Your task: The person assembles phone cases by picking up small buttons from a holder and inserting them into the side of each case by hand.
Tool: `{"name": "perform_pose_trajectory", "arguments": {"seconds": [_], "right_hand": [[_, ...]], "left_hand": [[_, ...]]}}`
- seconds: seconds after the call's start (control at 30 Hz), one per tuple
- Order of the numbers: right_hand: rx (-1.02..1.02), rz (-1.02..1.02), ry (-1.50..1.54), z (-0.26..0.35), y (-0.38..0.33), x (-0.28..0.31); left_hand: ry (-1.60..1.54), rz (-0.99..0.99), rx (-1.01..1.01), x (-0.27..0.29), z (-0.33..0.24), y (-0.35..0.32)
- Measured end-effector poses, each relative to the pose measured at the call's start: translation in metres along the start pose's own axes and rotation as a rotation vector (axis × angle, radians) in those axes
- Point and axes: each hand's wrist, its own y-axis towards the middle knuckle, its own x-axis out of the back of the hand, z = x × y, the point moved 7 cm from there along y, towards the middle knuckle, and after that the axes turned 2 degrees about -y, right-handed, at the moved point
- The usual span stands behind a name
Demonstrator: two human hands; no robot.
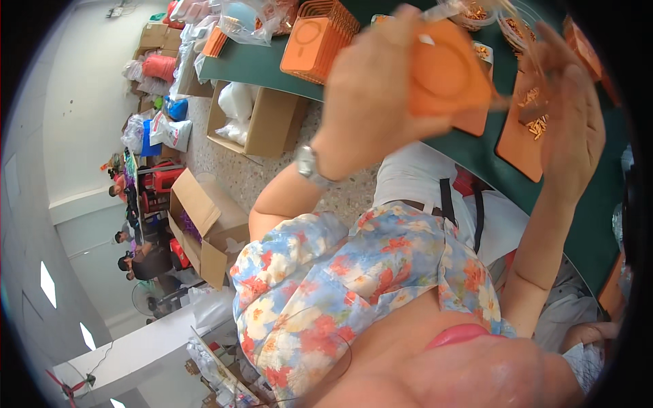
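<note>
My left hand (371,95), with a silver watch on its wrist, is closed on a flat orange shell (449,68) with rounded corners and a ring mark. It holds the shell raised above the green table, and motion blurs both. To the right is my raised right hand (570,129); its fingers are smeared, and I cannot make out what, if anything, they hold. Beside it on the table lies an orange plate (510,146) with small gold-coloured metal pieces (537,126) on it. Another orange piece (471,124) shows partly under the held shell.
A stack of similar orange shells (306,47) stands on the green table (255,68) at the left. Bowls of gold-coloured pieces (517,30) sit at the far side. Open cardboard boxes (272,126) stand on the floor, and other people (146,258) are in the background.
</note>
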Motion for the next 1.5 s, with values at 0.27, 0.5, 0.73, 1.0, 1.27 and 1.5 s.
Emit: {"name": "perform_pose_trajectory", "arguments": {"seconds": [0.27,0.5,0.73,1.0,1.27,1.5], "right_hand": [[0.091,-0.126,-0.512,-0.064,-0.012,0.149],[-0.311,-0.074,-0.75,-0.168,-0.066,0.197],[-0.177,0.003,-0.855,-0.155,-0.069,0.165],[-0.083,-0.051,-0.878,-0.127,-0.069,0.14],[-0.151,-0.11,-0.811,-0.122,-0.097,0.122],[-0.227,-0.212,-0.695,-0.138,-0.097,0.051]], "left_hand": [[0.225,0.338,0.737,0.036,0.205,-0.034],[0.298,0.554,0.764,-0.003,0.232,-0.062],[0.427,0.676,0.777,0.012,0.24,-0.071],[0.218,0.536,0.522,0.014,0.173,-0.029],[-0.332,0.529,0.048,-0.116,0.011,0.15],[-0.163,0.907,-0.268,-0.252,-0.043,0.193]]}}
